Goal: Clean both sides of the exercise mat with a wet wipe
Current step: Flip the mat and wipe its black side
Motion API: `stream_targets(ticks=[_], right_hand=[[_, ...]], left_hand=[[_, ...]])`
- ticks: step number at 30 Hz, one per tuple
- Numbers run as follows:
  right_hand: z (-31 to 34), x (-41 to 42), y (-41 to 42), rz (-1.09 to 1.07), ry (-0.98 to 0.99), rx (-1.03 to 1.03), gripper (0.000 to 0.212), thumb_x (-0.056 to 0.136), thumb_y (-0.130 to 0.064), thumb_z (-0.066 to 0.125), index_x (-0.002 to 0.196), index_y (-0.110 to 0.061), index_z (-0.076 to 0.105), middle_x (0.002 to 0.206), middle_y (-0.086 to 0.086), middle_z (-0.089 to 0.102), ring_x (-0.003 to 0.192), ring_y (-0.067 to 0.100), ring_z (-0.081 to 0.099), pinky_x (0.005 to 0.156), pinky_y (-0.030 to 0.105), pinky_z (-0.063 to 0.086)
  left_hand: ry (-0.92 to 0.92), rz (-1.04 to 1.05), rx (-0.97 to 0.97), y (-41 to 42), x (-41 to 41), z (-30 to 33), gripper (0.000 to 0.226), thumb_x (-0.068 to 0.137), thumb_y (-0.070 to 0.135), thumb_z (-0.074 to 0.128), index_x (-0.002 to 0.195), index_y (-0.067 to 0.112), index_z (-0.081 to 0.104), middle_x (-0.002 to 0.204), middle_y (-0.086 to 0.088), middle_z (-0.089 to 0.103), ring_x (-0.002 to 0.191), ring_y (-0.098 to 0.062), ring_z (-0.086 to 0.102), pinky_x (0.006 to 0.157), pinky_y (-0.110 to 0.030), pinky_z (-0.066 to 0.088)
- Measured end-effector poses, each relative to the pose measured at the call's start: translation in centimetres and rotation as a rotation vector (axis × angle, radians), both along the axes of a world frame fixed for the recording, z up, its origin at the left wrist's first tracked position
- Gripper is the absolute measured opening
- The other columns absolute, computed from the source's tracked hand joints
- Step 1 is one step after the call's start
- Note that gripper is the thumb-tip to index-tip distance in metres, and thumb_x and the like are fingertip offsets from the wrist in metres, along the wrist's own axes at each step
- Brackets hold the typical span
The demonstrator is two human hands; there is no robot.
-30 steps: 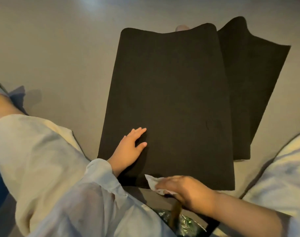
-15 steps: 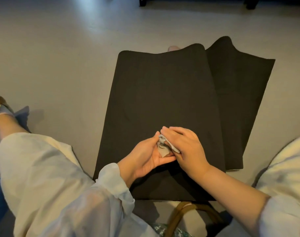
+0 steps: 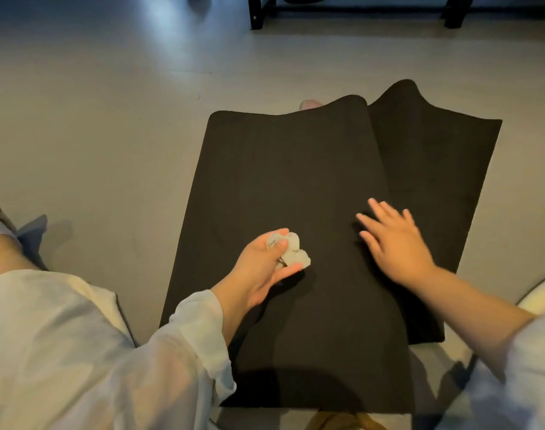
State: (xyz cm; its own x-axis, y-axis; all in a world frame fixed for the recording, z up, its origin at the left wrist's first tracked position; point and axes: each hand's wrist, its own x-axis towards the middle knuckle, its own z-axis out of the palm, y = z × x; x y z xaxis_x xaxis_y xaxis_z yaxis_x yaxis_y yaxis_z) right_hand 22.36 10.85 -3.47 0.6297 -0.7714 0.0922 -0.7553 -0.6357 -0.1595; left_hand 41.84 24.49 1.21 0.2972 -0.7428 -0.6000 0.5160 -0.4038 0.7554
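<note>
Pale grey floor (image 3: 109,135), black exercise mat (image 3: 280,169) lying folded on it, dark furniture legs (image 3: 255,13) beyond

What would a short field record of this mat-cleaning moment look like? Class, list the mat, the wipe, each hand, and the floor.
mat: black exercise mat, folded over on itself
wipe: crumpled wet wipe, held just over the mat
left hand: left hand grips the wipe
right hand: right hand, fingers spread, over the mat's right side
floor: pale grey floor
</note>
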Motion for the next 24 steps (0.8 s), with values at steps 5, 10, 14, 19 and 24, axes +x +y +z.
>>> stream_targets(ticks=[5, 10, 14, 19, 24], right_hand=[[-3.5, -3.0, -2.9, -0.025, 0.379, 0.177, 0.052, 0.098, -0.050, 0.003, 0.144, -0.035, -0.016, 0.159, -0.001, -0.013, 0.147, 0.025, -0.005, 0.116, 0.047, 0.002], [-5.9, -2.4, -2.7, -0.057, 0.428, 0.167, 0.050, 0.095, -0.050, -0.006, 0.136, -0.034, -0.028, 0.152, -0.005, -0.027, 0.145, 0.029, -0.015, 0.116, 0.047, -0.003], [-7.0, -3.1, -3.1, -0.055, 0.386, 0.149, 0.049, 0.093, -0.050, -0.009, 0.138, -0.038, -0.022, 0.146, -0.005, -0.027, 0.146, 0.029, -0.008, 0.116, 0.046, -0.002], [-7.5, -3.2, -3.5, -0.045, 0.341, 0.137, 0.051, 0.095, -0.041, 0.016, 0.145, -0.030, 0.020, 0.153, 0.006, 0.028, 0.135, 0.038, 0.036, 0.106, 0.055, 0.029], [-8.2, -3.4, -3.8, -0.028, 0.245, 0.084, 0.050, 0.096, -0.039, 0.019, 0.145, -0.029, 0.021, 0.152, 0.006, 0.028, 0.135, 0.039, 0.036, 0.106, 0.056, 0.028]], left_hand=[[-0.423, -0.038, -0.021, -3.8, 1.4, -1.0, 0.043, 0.093, 0.006, 0.056, 0.135, 0.011, 0.049, 0.122, -0.006, 0.060, 0.109, -0.017, 0.059, 0.101, -0.030, 0.045], [-1.027, -0.179, 0.042, -9.1, 3.5, -2.4, 0.054, 0.095, 0.016, 0.054, 0.145, 0.013, 0.034, 0.142, -0.007, 0.046, 0.130, -0.019, 0.042, 0.101, -0.016, 0.027], [-1.211, -0.223, 0.023, -13.5, 4.5, -3.2, 0.058, 0.099, 0.014, 0.046, 0.149, 0.008, 0.019, 0.146, -0.011, 0.038, 0.129, -0.016, 0.040, 0.095, -0.006, 0.022], [-1.423, -0.453, -0.049, -17.5, 5.9, -5.8, 0.050, 0.099, 0.004, 0.037, 0.147, 0.003, 0.026, 0.158, -0.012, 0.009, 0.146, -0.026, 0.009, 0.111, -0.022, 0.009], [-1.637, -0.810, 0.059, -18.2, 5.2, -7.9, 0.043, 0.100, 0.008, 0.033, 0.142, 0.012, 0.031, 0.144, -0.010, 0.035, 0.136, -0.029, 0.026, 0.110, -0.037, 0.026]])
